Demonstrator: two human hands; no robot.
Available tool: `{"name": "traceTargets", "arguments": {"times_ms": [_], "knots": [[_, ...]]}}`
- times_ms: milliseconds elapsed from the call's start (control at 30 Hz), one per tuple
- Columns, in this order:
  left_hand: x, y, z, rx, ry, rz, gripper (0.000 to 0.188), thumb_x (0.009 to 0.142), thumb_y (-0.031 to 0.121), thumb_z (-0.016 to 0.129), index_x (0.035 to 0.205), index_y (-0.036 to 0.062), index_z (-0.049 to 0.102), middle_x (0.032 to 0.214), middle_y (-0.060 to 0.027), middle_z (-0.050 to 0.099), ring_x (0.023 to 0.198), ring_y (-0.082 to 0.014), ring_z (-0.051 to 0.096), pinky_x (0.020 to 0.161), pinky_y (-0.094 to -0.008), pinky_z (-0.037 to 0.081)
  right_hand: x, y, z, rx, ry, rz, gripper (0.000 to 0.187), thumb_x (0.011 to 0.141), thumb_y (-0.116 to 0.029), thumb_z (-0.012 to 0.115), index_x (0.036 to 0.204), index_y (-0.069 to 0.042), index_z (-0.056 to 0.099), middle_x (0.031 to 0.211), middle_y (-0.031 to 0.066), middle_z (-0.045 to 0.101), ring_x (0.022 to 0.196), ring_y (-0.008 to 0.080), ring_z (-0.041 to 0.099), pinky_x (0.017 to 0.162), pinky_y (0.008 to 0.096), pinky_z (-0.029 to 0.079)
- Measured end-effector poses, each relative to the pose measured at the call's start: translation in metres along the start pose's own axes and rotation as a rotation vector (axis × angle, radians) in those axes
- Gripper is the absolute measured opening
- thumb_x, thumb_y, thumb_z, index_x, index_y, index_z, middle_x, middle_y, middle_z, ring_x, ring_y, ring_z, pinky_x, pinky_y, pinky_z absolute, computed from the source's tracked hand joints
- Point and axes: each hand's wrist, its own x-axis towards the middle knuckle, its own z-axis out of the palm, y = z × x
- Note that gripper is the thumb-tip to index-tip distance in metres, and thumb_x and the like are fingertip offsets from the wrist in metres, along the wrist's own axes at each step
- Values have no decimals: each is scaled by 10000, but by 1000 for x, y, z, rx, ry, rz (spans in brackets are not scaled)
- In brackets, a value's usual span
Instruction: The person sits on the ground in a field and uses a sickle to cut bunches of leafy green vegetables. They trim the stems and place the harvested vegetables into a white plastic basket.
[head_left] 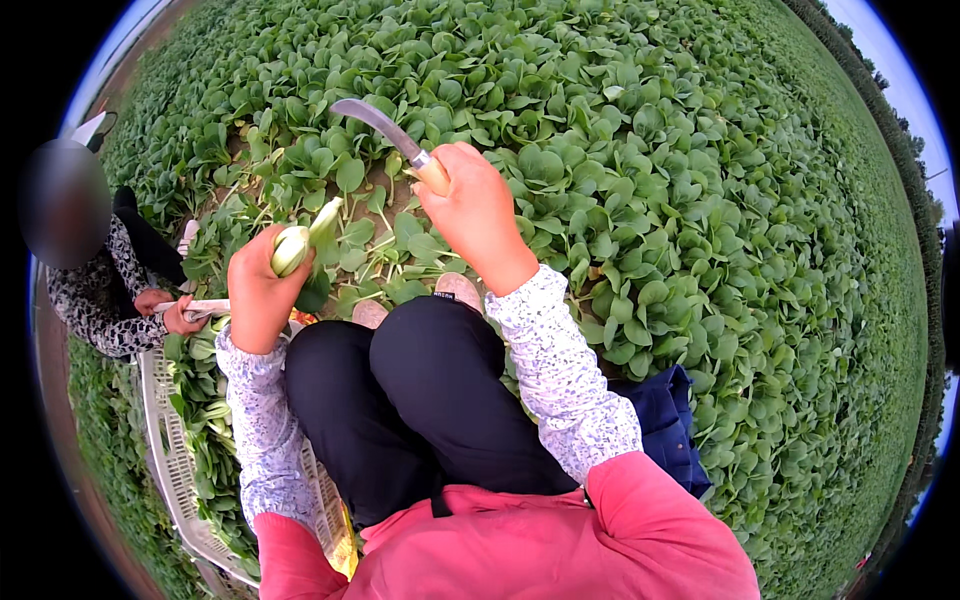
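My right hand (468,207) is closed round the wooden handle of a curved harvesting knife (378,124), its blade pointing up and left over the plants. Held in my closed left hand (262,285) is a bok choy (291,250), its pale green base showing above my fingers. A separate-looking pale stalk (326,216) stands beside it, and I cannot tell whether it joins the same plant. The blade and the bok choy are apart. Loose leaves and stalks lie on the soil between my hands and my shoes (458,289).
Bok choy plants (640,200) grow densely ahead and to the right. At my left stands a white plastic crate (172,455) filled with bok choy. A co-worker (95,285) crouches beyond it, hands at its far end. Dark blue cloth (662,430) lies by my right side.
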Motion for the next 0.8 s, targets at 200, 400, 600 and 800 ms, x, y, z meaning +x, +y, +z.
{"name": "traceTargets", "arguments": {"times_ms": [200, 400, 600, 800], "knots": [[-11, 71, -13, -105, 27, 80, 201, 736, 87, 702, 848, -17, 572, 675, -96, 554, 590, -160, 508, 578, -291, 432, -26, -67, -44, 684, -281, 108, 333, 742, -186, 753, 967, -8, 585, 789, 56, 561, 635, 153, 529, 574, 301, 447], [-31, 120, -12, -177, 23, 184, 184, 706, 89, 725, 810, 11, 595, 667, -82, 578, 582, -183, 545, 580, -299, 445, -50, -79, -92, 662, -249, 192, 225, 783, -183, 717, 922, -37, 616, 703, -4, 586, 525, 54, 499, 467, 227, 415], [-33, 140, 6, -356, -23, 259, 415, 725, 58, 738, 1125, 73, 629, 1285, -144, 548, 1155, -274, 547, 975, -358, 419, -71, -58, -119, 305, -24, 30, 173, 774, -100, 707, 893, -1, 629, 838, 15, 578, 678, 76, 563, 573, 220, 464], [-30, 138, 25, -341, -291, 388, 566, 756, 186, 733, 1281, 151, 524, 1271, -133, 551, 1279, -340, 418, 1098, -524, 193, -92, -68, -126, 678, -219, 131, 162, 770, -54, 698, 895, 8, 616, 869, 18, 602, 702, 86, 581, 579, 211, 469]]}}
